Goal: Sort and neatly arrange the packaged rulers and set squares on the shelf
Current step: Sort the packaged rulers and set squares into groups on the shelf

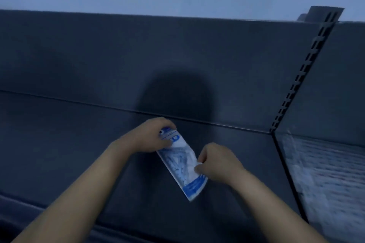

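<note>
I see a dark grey metal shelf unit (138, 55) with a plain back panel crossed by one horizontal seam, and a slotted dark upright rail (302, 77) at its right end. Right of that rail, a blurred whitish mass (325, 173) fills the neighbouring bay; I cannot tell what it is.

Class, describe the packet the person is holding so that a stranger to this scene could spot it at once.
Start at the dark shelving panel filling the view, then drop to the two hands below its horizontal seam. Between the left hand and right hand slants a flat blue-and-white packet, the only bright printed item against the dark panel.
</note>
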`<state>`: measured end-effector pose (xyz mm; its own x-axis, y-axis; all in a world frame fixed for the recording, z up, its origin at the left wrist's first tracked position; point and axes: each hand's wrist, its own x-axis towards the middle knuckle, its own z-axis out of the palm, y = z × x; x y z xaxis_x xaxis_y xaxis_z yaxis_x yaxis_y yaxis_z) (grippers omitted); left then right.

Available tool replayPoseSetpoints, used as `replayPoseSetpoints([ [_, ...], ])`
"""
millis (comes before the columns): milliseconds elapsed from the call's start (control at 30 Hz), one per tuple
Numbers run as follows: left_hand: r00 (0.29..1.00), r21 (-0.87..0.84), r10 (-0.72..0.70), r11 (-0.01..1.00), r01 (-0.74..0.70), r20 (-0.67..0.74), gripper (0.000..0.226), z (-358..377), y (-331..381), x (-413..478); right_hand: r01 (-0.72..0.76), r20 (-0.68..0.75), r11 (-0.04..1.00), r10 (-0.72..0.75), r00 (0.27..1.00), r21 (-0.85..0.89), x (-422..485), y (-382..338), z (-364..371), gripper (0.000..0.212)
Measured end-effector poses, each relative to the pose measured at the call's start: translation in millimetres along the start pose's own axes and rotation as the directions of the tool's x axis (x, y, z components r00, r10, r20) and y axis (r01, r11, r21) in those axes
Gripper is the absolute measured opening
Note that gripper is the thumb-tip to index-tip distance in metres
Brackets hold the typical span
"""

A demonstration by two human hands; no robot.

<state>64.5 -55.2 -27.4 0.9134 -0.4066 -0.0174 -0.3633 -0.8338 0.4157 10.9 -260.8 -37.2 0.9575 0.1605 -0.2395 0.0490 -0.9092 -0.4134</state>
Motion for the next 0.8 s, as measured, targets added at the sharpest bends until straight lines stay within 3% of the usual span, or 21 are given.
replayPoseSetpoints([
  [33, 0.997, -0.03, 0.061, 0.998, -0.059, 0.044, 0.05, -2.1, -0.4, 3.4, -0.027, -0.012, 0.998, 0.028, 1.0, 0.059, -0.4, -0.1, -2.2, 0.002],
  [167, 0.93, -0.04, 0.224, 0.974, -0.223, 0.29, 0.067, -6.3, -1.9, 18.6, -0.038, -0.102, 0.947, 0.074, 0.992, 0.318, -4.7, 3.6, -6.5, 0.017],
  [333, 0.812, -0.178, 0.366, 0.931, -0.32, 0.455, 0.033, -10.3, 16.0, 37.9, 0.028, -0.307, 0.884, 0.132, 0.942, 0.467, -30.6, 9.1, -9.2, 0.018],
  [433, 0.704, -0.298, 0.466, 0.885, -0.358, 0.537, 0.027, -14.4, 41.3, 40.9, 0.045, -0.402, 0.874, 0.176, 0.899, 0.484, -60.4, 17.2, -15.6, 0.013],
  [600, 0.588, -0.49, 0.635, 0.768, -0.412, 0.501, 0.014, -12.8, 119.9, 35.1, 0.014, -0.466, 0.891, 0.224, 0.856, 0.454, -133.8, 41.2, -34.2, 0.017],
  [700, 0.541, -0.492, 0.693, 0.72, -0.489, 0.476, 0.02, 1.6, 172.7, 26.5, -0.019, -0.476, 0.885, 0.268, 0.837, 0.465, -182.4, 64.7, -41.7, 0.027],
  [800, 0.515, -0.47, 0.735, 0.678, -0.566, 0.441, 0.016, 26.0, 226.2, 13.4, -0.013, -0.525, 0.856, 0.328, 0.785, 0.516, -232.8, 96.3, -45.3, 0.022],
])
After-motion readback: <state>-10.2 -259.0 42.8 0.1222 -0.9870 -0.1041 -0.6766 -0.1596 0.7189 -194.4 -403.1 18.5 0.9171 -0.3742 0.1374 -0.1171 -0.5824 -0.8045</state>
